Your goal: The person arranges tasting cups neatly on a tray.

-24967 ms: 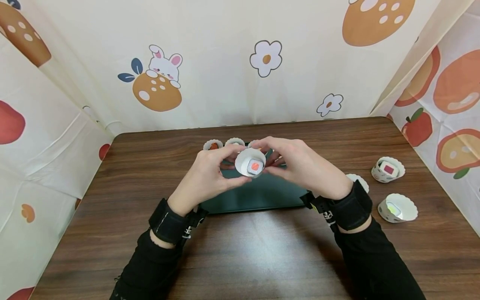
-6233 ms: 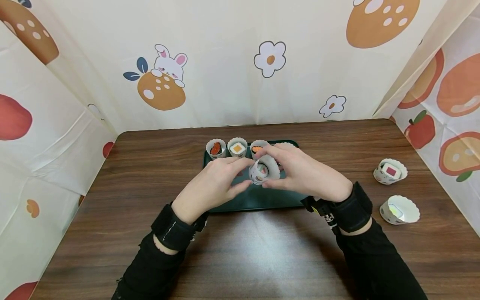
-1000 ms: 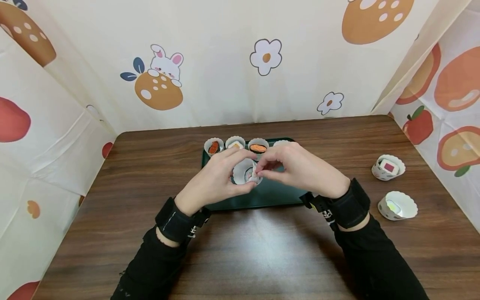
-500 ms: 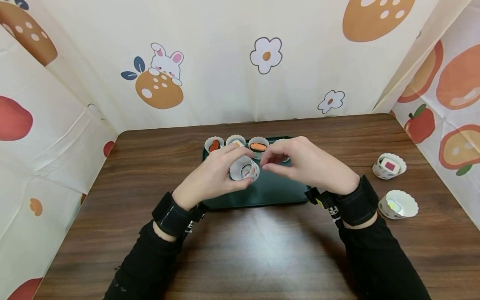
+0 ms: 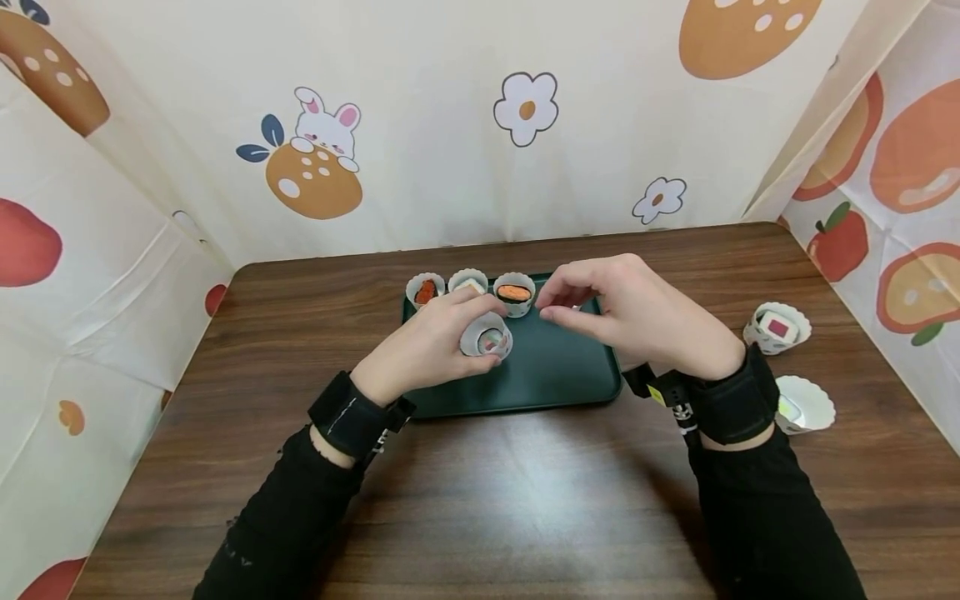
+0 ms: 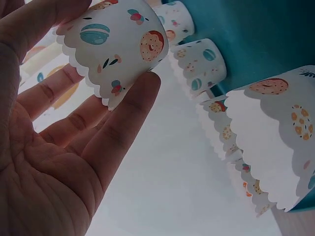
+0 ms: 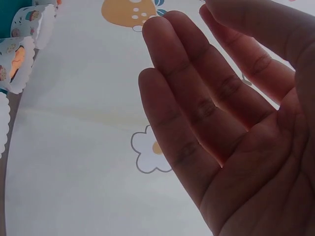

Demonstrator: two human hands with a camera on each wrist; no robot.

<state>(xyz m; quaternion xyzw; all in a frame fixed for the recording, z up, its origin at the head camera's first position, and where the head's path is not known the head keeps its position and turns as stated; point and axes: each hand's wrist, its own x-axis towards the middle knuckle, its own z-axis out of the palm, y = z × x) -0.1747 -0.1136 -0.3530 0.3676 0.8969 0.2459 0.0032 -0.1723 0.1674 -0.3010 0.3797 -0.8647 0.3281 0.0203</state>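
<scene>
My left hand (image 5: 423,346) grips a white paper cup (image 5: 471,340) between thumb and fingers, over the left part of a dark green tray (image 5: 551,367). A small sushi piece (image 5: 492,341) shows inside the cup. In the left wrist view, printed sweets cover the outside of this scalloped-rim paper cup (image 6: 123,54). My right hand (image 5: 648,321) hovers over the tray's right end, fingers loosely bent. Nothing lies between fingers and thumb of the right hand (image 7: 221,132) in the right wrist view.
Along the tray's back edge stand paper cups with a red-topped piece (image 5: 425,291), a white piece (image 5: 468,282) and an orange-topped piece (image 5: 514,293). On the table's right are a cup with a white-and-red piece (image 5: 777,328) and another cup (image 5: 806,404), partly covered by the right wrist.
A second ago the right fingers were at the held cup's rim; they have moved away to the right. The left hand still holds the cup in nearly the same place.
</scene>
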